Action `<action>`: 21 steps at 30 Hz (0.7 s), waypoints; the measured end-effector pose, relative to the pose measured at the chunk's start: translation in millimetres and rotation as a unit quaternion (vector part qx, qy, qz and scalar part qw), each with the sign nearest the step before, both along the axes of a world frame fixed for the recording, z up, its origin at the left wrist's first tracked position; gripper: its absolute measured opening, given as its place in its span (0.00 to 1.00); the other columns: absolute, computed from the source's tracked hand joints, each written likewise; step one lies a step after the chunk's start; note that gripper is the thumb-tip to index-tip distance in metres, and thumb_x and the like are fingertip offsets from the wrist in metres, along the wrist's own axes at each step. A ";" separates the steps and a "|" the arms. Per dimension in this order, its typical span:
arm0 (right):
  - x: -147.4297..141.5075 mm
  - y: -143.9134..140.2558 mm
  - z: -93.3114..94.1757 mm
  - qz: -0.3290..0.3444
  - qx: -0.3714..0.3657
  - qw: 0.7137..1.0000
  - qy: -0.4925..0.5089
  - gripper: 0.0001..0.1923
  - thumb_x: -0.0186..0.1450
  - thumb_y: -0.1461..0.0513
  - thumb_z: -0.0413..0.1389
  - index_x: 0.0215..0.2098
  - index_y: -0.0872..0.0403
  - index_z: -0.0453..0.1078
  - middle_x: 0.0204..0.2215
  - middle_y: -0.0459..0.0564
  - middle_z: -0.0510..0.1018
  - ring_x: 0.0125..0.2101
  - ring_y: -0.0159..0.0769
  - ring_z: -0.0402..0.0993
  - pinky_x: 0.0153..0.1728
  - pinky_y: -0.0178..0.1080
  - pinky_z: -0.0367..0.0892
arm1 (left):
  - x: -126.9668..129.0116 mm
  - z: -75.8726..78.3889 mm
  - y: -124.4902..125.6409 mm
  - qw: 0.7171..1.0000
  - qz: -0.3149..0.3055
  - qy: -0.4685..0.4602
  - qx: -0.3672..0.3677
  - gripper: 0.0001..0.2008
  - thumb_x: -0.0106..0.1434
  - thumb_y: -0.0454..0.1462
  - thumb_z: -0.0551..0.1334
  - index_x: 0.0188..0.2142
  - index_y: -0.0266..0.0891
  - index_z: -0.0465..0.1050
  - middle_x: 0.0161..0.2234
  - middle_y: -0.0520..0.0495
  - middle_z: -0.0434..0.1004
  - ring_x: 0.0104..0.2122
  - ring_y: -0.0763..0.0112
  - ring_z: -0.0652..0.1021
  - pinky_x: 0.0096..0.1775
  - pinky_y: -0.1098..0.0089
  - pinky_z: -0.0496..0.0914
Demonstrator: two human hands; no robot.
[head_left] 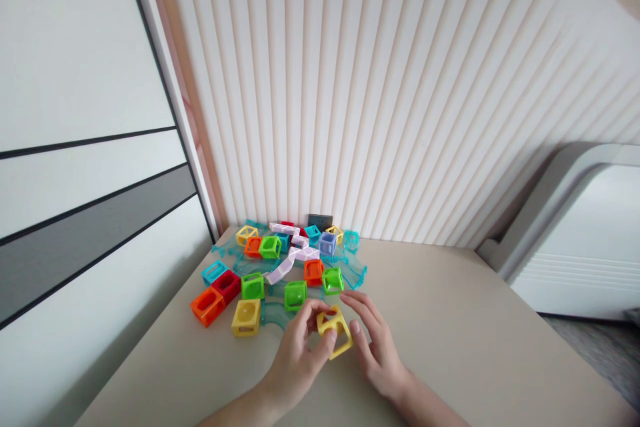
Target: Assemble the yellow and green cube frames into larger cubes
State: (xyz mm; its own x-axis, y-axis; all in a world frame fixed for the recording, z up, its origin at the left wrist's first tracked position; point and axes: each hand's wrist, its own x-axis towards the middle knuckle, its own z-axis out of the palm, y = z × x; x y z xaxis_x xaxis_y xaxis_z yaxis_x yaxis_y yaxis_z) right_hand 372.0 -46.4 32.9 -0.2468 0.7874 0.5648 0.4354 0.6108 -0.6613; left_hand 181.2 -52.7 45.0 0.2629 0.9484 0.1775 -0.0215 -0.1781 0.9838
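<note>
My left hand [299,355] grips a yellow hollow cube block [343,340] by its left side, thumb in front and fingers behind. Close by on the right, my right hand [376,347] has its fingers and thumb apart, beside the cube's edge; whether a fingertip touches it I cannot tell. Just beyond the hands lie a green cube block [295,295] and another green one [333,281]. A second yellow cube [247,318] rests left of my left hand. An orange cube [207,307] and a red cube [227,285] sit side by side farther left.
Behind the hands, more coloured cubes, clear teal track pieces [350,269] and a pale lilac zigzag piece [283,267] are heaped on the beige table [450,320]. A dark wall socket [320,221] is on the ribbed wall [350,113]. A white cabinet [90,213] borders the left.
</note>
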 end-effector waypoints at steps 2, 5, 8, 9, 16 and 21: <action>-0.6 -3.2 1.5 0.035 -0.009 0.999 -0.003 0.21 0.76 0.54 0.43 0.63 0.48 0.66 0.57 0.58 0.73 0.57 0.47 0.71 0.57 0.48 0.70 | 0.0 1.0 2.3 0.995 -0.007 -0.086 -0.053 0.17 0.66 0.48 0.64 0.47 0.42 0.66 0.41 0.46 0.78 0.41 0.65 0.79 0.42 0.68 0.74; -2.3 -3.0 2.8 0.075 -0.012 0.997 -0.003 0.24 0.74 0.50 0.46 0.64 0.49 0.64 0.56 0.59 0.73 0.57 0.48 0.71 0.56 0.48 0.70 | 0.4 2.9 6.5 0.982 -0.006 -0.160 -0.096 0.20 0.63 0.49 0.67 0.47 0.43 0.65 0.41 0.47 0.79 0.40 0.65 0.79 0.42 0.67 0.73; -4.5 -0.7 3.1 0.064 -0.020 0.998 -0.001 0.19 0.74 0.54 0.49 0.61 0.48 0.66 0.53 0.57 0.75 0.54 0.45 0.73 0.55 0.45 0.71 | 0.1 5.7 9.4 0.981 -0.004 -0.163 -0.108 0.21 0.61 0.50 0.69 0.44 0.41 0.67 0.40 0.47 0.79 0.39 0.65 0.80 0.42 0.67 0.72; -5.1 -0.1 2.9 0.056 -0.021 0.998 0.002 0.17 0.74 0.56 0.50 0.60 0.48 0.67 0.52 0.57 0.76 0.53 0.43 0.74 0.54 0.44 0.72 | -0.2 6.5 9.7 0.981 -0.007 -0.162 -0.104 0.21 0.60 0.51 0.69 0.44 0.41 0.68 0.40 0.46 0.80 0.40 0.64 0.80 0.43 0.66 0.72; -5.0 -1.0 1.2 0.058 -0.025 0.998 0.004 0.17 0.74 0.58 0.50 0.60 0.49 0.67 0.50 0.56 0.78 0.50 0.42 0.77 0.51 0.42 0.73 | -2.4 6.4 6.0 0.985 -0.041 -0.140 -0.094 0.19 0.65 0.49 0.65 0.49 0.39 0.75 0.46 0.43 0.81 0.48 0.59 0.78 0.51 0.63 0.70; -2.7 -3.1 0.0 0.049 -0.002 0.999 0.010 0.19 0.74 0.58 0.48 0.62 0.49 0.65 0.51 0.57 0.77 0.51 0.44 0.76 0.50 0.43 0.74 | -2.4 2.7 6.2 0.985 -0.019 -0.143 -0.092 0.17 0.66 0.49 0.65 0.46 0.40 0.77 0.58 0.41 0.73 0.57 0.55 0.74 0.57 0.60 0.68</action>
